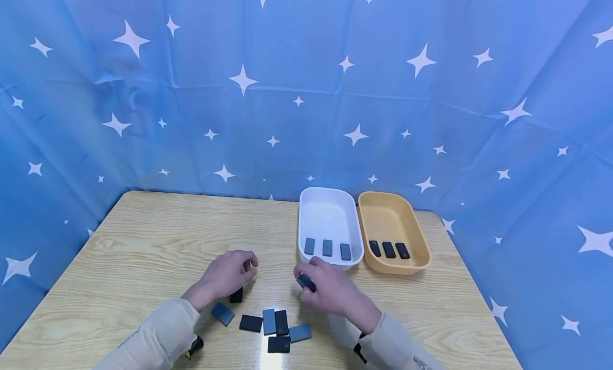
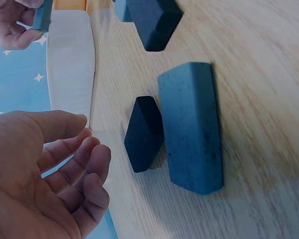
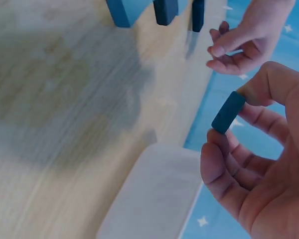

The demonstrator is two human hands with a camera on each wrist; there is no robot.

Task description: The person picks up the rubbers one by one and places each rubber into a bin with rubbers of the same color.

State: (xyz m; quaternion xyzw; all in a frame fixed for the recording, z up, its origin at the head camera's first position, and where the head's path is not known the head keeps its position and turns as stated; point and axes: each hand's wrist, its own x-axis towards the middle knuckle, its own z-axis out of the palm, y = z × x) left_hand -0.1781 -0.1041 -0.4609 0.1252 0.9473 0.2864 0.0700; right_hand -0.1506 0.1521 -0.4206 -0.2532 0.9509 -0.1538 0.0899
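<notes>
Between thumb and fingertips my right hand [image 1: 335, 290] pinches a small blue-grey rectangular block [image 3: 228, 112], held above the table in front of the white tray [image 1: 330, 199]. My left hand [image 1: 225, 274] hovers with loosely curled fingers and nothing in them; a black block [image 1: 237, 295] lies below it, partly hidden in the head view. Nearer the person are a blue-grey block [image 1: 222, 314] and a black block [image 1: 251, 323]. Beside these, several black and blue-grey blocks lie close together, among them an upright-lying blue-grey block [image 1: 269, 322]. Three blue-grey blocks sit in a row inside the white tray.
An orange tray [image 1: 388, 213] stands right beside the white one at the back right, with three black blocks [image 1: 389, 249] in a row. The wooden table [image 1: 191, 226] ends at a blue curtain [image 1: 297, 66] with white stars.
</notes>
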